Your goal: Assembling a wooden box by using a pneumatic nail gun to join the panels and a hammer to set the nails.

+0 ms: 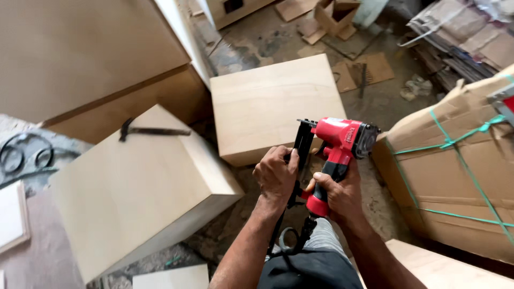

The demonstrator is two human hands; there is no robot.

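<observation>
nail gun (338, 140): grip hidden inside right hand (337, 195) | magazine partly covered by left hand (276, 174) | air hose below the hands: end lost behind forearms | cardboard bundle (455, 176) right of right hand: cut by frame edge

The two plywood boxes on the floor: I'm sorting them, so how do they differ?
The near box lies left of the hands, the far box ahead of them. The near box looks larger and sits skewed; the far box sits squarer to the view. A hammer rests on the near box; the far box's top is bare. Both are pale, plain plywood.
</observation>
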